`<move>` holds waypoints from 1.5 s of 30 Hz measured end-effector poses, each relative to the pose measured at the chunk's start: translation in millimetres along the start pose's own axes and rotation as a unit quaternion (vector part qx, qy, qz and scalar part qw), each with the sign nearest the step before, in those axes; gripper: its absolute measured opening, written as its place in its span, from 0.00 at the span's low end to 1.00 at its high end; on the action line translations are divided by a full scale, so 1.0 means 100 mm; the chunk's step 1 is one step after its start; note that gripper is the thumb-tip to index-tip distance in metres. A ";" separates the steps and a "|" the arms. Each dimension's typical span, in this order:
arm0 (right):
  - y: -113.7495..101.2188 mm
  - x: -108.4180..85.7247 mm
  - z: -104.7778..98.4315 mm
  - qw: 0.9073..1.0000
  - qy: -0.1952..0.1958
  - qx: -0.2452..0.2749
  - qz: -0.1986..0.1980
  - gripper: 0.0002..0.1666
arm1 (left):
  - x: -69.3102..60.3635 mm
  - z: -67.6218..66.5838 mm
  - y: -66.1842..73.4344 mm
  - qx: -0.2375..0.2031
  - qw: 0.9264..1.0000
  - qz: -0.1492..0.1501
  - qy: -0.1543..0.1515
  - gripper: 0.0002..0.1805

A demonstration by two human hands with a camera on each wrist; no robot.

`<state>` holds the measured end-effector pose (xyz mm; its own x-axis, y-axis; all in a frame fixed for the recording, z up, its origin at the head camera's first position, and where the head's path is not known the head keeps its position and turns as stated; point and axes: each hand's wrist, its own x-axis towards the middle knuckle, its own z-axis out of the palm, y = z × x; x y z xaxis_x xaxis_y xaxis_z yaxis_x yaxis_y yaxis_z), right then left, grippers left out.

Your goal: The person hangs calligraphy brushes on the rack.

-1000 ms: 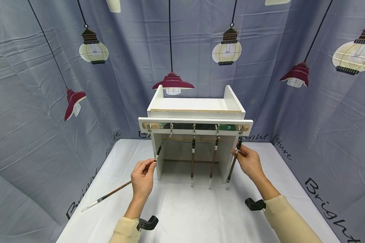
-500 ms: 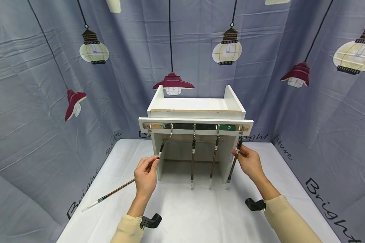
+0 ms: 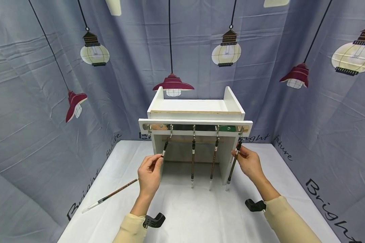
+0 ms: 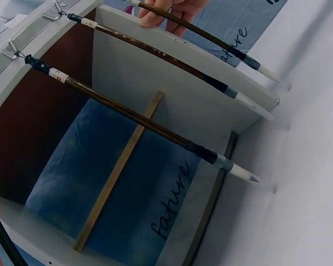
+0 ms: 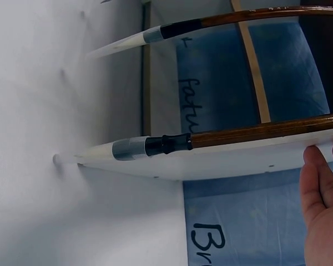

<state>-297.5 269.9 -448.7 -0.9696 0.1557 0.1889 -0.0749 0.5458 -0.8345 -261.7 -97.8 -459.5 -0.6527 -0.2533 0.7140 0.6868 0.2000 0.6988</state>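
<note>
In the head view, my left hand [image 3: 150, 175] pinches a calligraphy brush [image 3: 121, 188] near its dark top end. The brush slants down to the left, its capped white tip low. Its hanging loop is close to the second hook [image 3: 171, 130] from the left; whether it is on the hook I cannot tell. My right hand [image 3: 250, 163] grips the front edge of the right side panel [image 5: 238, 162] of the white shelf [image 3: 197, 114], behind the rightmost hanging brush [image 5: 255, 134]. Two more brushes, a middle one [image 4: 127, 113] and its neighbour [image 4: 150, 50], hang from hooks.
The leftmost hook [image 3: 149, 129] carries no brush. A white cloth-covered surface [image 3: 182, 216] extends below the shelf. Blue-grey curtains [image 3: 134, 50] printed with lamps enclose the back and sides.
My left hand has moved right and slightly up, bringing the brush's loop from the left panel to the second hook. My right hand has stayed at the side panel.
</note>
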 end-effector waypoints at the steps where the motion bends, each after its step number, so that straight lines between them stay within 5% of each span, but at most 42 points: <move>1: 0.00 0.00 0.00 1.000 0.000 -0.001 0.000 0.38 | 0.00 0.01 0.01 0.003 1.000 -0.001 0.001 0.08; 9: -0.01 0.00 0.00 1.000 0.001 -0.001 -0.003 0.39 | 0.02 0.06 0.24 0.014 1.000 0.006 0.002 0.07; 19: 0.00 0.00 0.00 1.000 0.004 -0.004 0.001 0.39 | -0.02 0.07 -0.02 0.004 1.000 -0.007 0.004 0.07; 45: -0.01 -0.01 0.01 1.000 0.002 0.002 0.007 0.39 | -0.02 0.13 -0.07 0.003 0.999 -0.047 -0.008 0.09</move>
<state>-296.4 268.3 -448.8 -0.9697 0.1666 0.1787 -0.0620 0.5398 -0.8395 -269.5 -86.9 -465.0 -0.7194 -0.2557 0.6458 0.6202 0.1820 0.7630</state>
